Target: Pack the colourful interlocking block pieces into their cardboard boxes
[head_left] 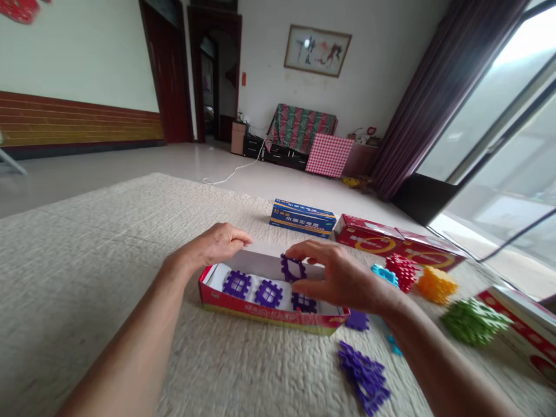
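Note:
A red cardboard box (264,315) with its top open sits on the quilted mat, lined in white. Inside, several purple interlocking building tiles with window-like grids, such as this tile (237,284), stand in a row. My left hand (219,243) is at the box's back left corner, fingers closed by the raised pale flap (278,262); the fingertips' contact is partly hidden. Over the right half of the box, my right hand (332,275) holds a purple square frame tile (292,270), tilted, between thumb and fingers. This hand covers part of the box.
Purple tiles (364,379) lie stacked right of the box. Farther right are red (402,271), yellow (436,285) and green (475,321) tile stacks. Behind stand a blue box (302,219) and a long red box (391,240); another box (525,327) is at the right edge.

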The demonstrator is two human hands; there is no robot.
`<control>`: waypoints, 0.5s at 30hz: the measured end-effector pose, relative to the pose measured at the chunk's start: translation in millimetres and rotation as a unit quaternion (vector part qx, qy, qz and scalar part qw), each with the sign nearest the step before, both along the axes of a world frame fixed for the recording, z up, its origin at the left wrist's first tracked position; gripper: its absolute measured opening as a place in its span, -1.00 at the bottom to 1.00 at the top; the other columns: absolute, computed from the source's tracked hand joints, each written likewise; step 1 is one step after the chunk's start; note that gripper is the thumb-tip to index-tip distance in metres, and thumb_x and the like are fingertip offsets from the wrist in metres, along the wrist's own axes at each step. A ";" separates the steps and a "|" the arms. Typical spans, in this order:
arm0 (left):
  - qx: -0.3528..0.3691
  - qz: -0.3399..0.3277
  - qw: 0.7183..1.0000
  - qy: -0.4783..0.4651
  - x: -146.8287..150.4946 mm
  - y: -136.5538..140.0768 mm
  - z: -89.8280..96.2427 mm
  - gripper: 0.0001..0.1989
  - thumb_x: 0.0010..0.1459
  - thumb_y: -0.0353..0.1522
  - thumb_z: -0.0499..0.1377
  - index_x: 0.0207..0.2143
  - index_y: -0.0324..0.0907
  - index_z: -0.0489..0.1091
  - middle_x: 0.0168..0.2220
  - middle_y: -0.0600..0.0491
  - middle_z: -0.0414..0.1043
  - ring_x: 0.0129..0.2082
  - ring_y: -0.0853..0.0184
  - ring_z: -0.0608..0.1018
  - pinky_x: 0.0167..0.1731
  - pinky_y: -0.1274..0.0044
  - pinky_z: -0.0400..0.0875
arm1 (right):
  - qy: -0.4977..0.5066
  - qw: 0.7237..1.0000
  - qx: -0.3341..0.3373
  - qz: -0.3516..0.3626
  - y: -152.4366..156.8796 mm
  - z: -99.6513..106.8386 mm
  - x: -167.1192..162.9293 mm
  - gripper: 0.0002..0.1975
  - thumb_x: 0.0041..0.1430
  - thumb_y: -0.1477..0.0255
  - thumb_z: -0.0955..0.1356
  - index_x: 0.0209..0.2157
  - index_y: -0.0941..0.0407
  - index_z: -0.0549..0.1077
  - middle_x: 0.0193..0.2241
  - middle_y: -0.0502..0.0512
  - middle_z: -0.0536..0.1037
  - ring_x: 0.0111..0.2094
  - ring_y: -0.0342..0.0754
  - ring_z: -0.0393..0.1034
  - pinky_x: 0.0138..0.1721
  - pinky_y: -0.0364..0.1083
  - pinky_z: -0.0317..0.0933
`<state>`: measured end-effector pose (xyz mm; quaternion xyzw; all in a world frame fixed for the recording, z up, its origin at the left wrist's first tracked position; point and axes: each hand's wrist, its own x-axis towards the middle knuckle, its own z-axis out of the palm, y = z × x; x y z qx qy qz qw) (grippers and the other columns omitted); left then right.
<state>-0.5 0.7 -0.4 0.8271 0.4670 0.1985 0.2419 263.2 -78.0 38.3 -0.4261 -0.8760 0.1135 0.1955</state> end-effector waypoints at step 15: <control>-0.003 0.007 1.000 -0.028 0.6 3.8 -6.4 -0.62 0.07 -0.43 0.03 -0.13 -0.15 0.55 -0.09 0.01 0.58 -0.09 0.31 0.56 -0.06 0.52 0.35 | -0.087 0.987 -0.044 0.129 35.6 -43.8 -91.3 -0.78 0.08 0.45 0.38 -0.17 0.11 0.49 -0.18 0.08 0.56 -0.22 -0.09 0.43 -0.15 -0.10 0.29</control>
